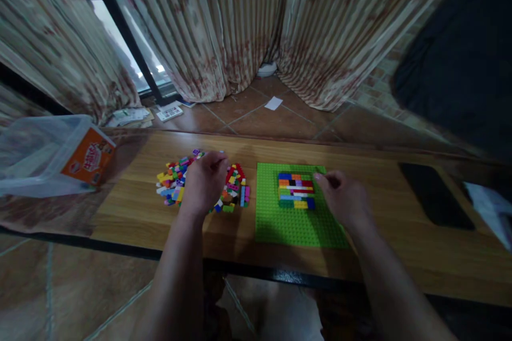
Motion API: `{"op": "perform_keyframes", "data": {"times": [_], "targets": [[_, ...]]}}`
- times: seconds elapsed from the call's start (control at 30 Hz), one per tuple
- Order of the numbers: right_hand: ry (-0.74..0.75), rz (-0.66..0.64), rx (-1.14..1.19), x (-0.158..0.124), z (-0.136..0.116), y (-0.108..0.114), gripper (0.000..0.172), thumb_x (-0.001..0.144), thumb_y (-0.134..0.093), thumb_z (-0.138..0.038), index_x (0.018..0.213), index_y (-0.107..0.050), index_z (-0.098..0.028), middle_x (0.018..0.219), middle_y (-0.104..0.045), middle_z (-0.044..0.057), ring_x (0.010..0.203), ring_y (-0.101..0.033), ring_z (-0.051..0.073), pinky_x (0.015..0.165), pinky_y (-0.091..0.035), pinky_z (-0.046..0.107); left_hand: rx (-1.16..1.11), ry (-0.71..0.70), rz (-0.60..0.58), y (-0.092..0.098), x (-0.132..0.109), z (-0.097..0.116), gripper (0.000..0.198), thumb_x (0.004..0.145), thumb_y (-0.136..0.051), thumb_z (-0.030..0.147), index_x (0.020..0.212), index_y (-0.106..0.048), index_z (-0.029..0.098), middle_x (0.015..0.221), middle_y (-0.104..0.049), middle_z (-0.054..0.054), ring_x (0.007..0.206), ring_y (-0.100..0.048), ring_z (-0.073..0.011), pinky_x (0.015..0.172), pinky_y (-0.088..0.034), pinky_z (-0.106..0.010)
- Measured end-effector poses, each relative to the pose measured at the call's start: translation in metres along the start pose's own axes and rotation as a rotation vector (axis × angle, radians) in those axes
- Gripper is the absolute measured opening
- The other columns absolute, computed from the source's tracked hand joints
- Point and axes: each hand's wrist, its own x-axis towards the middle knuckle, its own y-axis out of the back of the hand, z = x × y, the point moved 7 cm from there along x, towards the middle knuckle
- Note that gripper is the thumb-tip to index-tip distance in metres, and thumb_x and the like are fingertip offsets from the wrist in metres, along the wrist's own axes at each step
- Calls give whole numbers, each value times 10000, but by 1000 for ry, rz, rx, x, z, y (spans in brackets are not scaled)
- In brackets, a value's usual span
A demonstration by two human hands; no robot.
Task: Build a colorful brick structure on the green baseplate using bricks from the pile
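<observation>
Two bare hands are in view above the table. Left hand (206,181): fingers curled inward, positioned over the loose bricks (172,181) and hiding the middle of the pile; whether a brick is gripped cannot be determined. Right hand (346,197): thumb and fingers bent toward each other just beside the brick assembly (296,190); a held part, if any, cannot be made out.

The brick assembly, a multicolored rectangle of rows, is located on the upper middle area of the green baseplate (276,229). The baseplate lies flat, to the right of the loose bricks.

Supporting surface: wooden table (132,186) with visible grain and a dark front edge. A clear plastic box (40,149) with an orange label (90,157) occupies the left end. A flat black object (436,195) lies toward the right end, near a white item (490,208) at the picture's edge.

Room: brown floor tiles (296,125) with pale joints extend beyond the table. A white sheet (274,103) lies on them; papers (130,116) are stacked near the window frame (124,37). Striped, patterned curtains (240,26) hang across the rear. A dark mass (456,64) fills the upper right, in front of a brick-patterned wall (384,82).
</observation>
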Motion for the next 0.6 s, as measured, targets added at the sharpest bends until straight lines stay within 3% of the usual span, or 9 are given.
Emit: {"op": "perform_keyframes", "data": {"times": [0.07,0.13,0.3,0.43,0.6], "targets": [[75,93,75,-8,-16,6,318,883,-552,-485,765,-639,-202,703,-666,35,627,-601,187,618,-427,315,-40,20,3,2,0,-2,164,827,-554,211,829,-705,145,719,-695,-26,683,-607,-145,623,-444,-226],[205,93,181,-21,-40,2,250,905,-554,-413,786,-636,-208,747,-665,23,676,-612,175,658,-452,304,-56,36,9,3,0,-2,157,822,-559,198,836,-706,145,724,-696,-26,680,-605,-144,618,-444,-224],[574,-168,263,-65,-102,-42,164,942,-514,-220,881,-666,-218,894,-670,41,863,-615,182,784,-485,318,-16,30,30,3,0,1,132,820,-568,174,798,-697,157,705,-684,-13,662,-605,-137,647,-453,-226],[666,-245,255,-82,-120,-71,203,936,-512,-181,991,-702,-230,974,-658,63,927,-598,198,829,-504,342,-56,31,38,5,0,-3,144,829,-557,191,818,-697,157,710,-686,-19,687,-616,-147,624,-456,-225],[722,-275,236,-87,-133,-91,265,918,-528,-195,1110,-703,-248,1101,-619,84,1020,-570,237,869,-511,387,-85,68,24,6,0,-8,185,839,-547,232,857,-715,156,773,-714,-36,733,-635,-161,632,-474,-235]]}}
